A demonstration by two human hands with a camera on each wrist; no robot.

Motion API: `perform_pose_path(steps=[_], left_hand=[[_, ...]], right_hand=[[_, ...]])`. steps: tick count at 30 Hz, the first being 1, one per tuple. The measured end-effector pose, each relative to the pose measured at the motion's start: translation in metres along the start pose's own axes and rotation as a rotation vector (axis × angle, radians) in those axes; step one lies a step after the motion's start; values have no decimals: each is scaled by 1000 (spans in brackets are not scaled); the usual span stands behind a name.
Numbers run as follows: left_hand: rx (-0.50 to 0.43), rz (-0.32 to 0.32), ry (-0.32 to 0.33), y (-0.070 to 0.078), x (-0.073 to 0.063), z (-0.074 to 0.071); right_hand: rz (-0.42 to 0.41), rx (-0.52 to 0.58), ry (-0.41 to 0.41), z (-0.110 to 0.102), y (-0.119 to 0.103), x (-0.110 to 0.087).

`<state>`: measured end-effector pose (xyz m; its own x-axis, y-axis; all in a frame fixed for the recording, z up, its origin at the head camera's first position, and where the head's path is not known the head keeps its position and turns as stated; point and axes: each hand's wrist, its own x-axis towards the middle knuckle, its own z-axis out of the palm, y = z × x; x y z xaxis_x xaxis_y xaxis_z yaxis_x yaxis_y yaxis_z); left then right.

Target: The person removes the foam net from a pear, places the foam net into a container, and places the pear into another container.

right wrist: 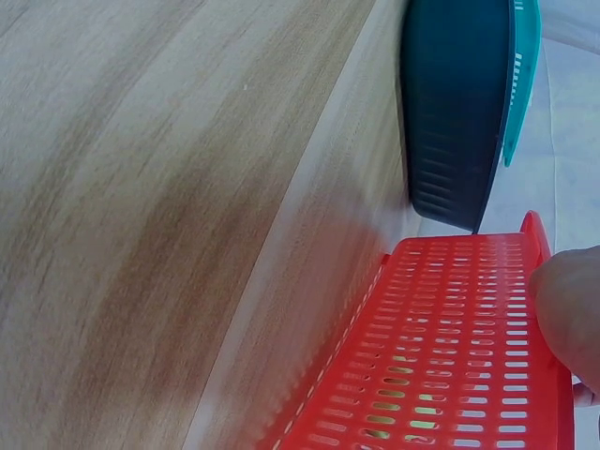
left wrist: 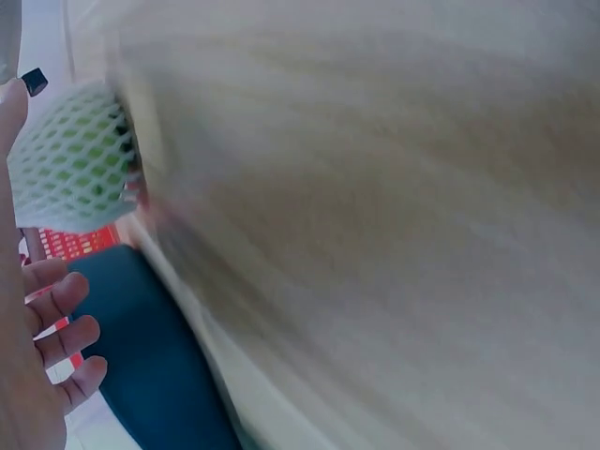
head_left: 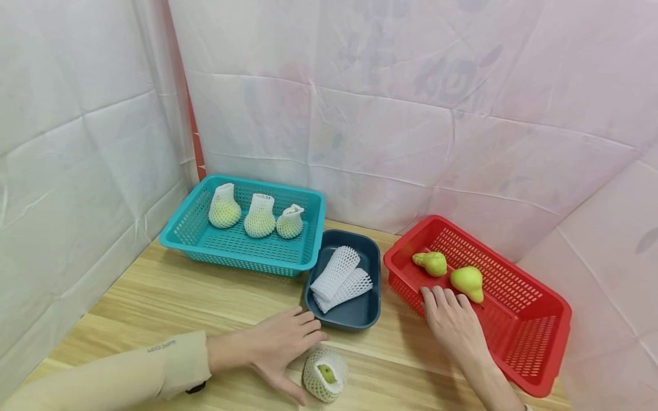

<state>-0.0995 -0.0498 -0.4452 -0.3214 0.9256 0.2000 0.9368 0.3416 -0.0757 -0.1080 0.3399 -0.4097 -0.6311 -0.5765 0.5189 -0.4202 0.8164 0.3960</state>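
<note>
A pear in a white foam net [head_left: 325, 375] stands on the table at the front, its green top showing through the net's opening. My left hand [head_left: 280, 348] is just left of it, fingers spread and thumb apart, holding nothing. In the left wrist view, the netted pear [left wrist: 75, 159] appears beyond the hand's loosely bent fingers [left wrist: 70, 333]. My right hand [head_left: 454, 325] reaches over the near rim of the red basket [head_left: 545, 342], fingertips close to two bare green pears [head_left: 467, 282]. The right wrist view shows only part of this hand [right wrist: 572, 309] at the rim.
A teal basket [head_left: 236, 260] at the back left holds three net-wrapped pears [head_left: 259, 217]. Between the baskets, a dark blue tray [head_left: 360, 317] holds white foam nets [head_left: 339, 277]. Fabric sheets [head_left: 385, 125] hang behind the wooden table [head_left: 247, 297].
</note>
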Motion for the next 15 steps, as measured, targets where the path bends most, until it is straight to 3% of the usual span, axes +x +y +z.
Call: perform_pose_path(steps=[3,9,15], left_hand=[[9,10,-2,-5,-3,-5],[34,34,62,-19,-9,-17],[48,24,78,-34,-14,-28]], right_hand=[[0,-2,7,0,1,-1],[21,23,12,1,2,-2],[35,76,-28,-2,-1,-3]])
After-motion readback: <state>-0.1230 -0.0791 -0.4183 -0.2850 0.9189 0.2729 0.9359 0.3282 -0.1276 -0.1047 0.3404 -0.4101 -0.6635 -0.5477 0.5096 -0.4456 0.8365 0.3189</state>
